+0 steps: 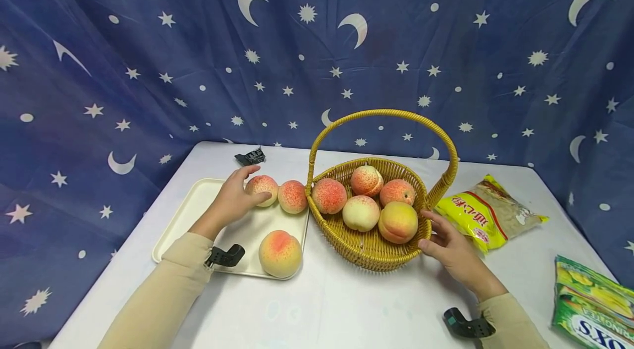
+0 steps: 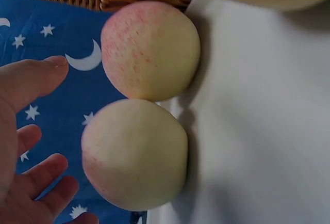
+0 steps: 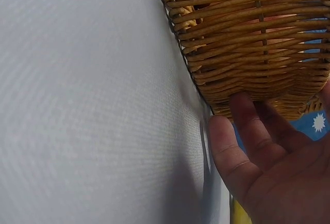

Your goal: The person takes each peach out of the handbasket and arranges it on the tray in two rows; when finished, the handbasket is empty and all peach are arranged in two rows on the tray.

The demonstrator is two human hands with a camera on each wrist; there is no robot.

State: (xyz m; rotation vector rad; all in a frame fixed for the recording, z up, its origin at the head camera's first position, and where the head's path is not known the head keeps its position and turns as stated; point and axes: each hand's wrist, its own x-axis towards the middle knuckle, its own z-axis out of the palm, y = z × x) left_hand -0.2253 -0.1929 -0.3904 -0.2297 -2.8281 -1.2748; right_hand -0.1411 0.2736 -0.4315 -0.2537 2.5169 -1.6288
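In the head view my left hand [image 1: 233, 200] hovers over a cream tray [image 1: 190, 211], fingers spread beside a peach [image 1: 262, 189]. The left wrist view shows a gap between that hand [image 2: 31, 146] and this peach [image 2: 135, 154]. A second peach [image 1: 293, 197] touches it, and a larger yellow peach [image 1: 280, 254] sits at the tray's near corner. To the right stands a wicker basket [image 1: 366, 255] with a tall handle, holding several peaches [image 1: 360, 213]. My right hand [image 1: 453, 250] touches the basket's right side with fairly straight fingers [image 3: 247, 118] against the woven wall.
A yellow bag of powder [image 1: 487, 214] lies right of the basket. Nearer the right table edge is a green snack bag [image 1: 591, 305]. Behind the tray lies a small black packet [image 1: 250, 157]. A blue star-patterned curtain [image 1: 307, 57] hangs behind the white table [image 1: 337, 305].
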